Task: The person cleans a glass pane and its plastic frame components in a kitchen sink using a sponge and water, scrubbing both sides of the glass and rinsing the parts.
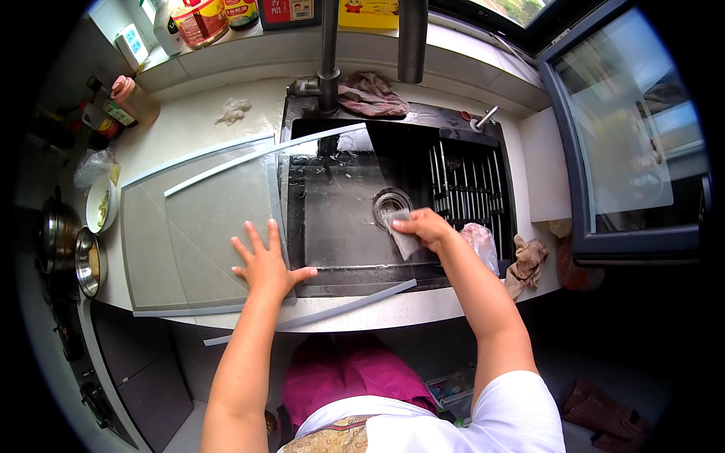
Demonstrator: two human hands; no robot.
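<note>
A clear glass shelf panel [332, 204] with pale trim along two edges lies tilted across the counter and over the dark sink [507, 204]. Beneath its left part rests a second trimmed panel [147, 249], flat on the counter. My left hand [264, 264] is spread open and presses on the upper panel, holding nothing. In my right hand [428, 228], a thin greyish-white cloth [404, 241] is pinched between thumb and fingers. It hangs by the panel's right edge, in front of the drain [391, 202]; whether it touches the glass I cannot tell.
A black tap [328, 83] rises behind the sink, beside a crumpled rag [371, 94]. Right of the drain sits a bar rack [468, 185]. A plastic bag [481, 241] and a brown rag [526, 264] lie near my right arm. An open window [619, 136] juts in; bowls [113, 202] stand left.
</note>
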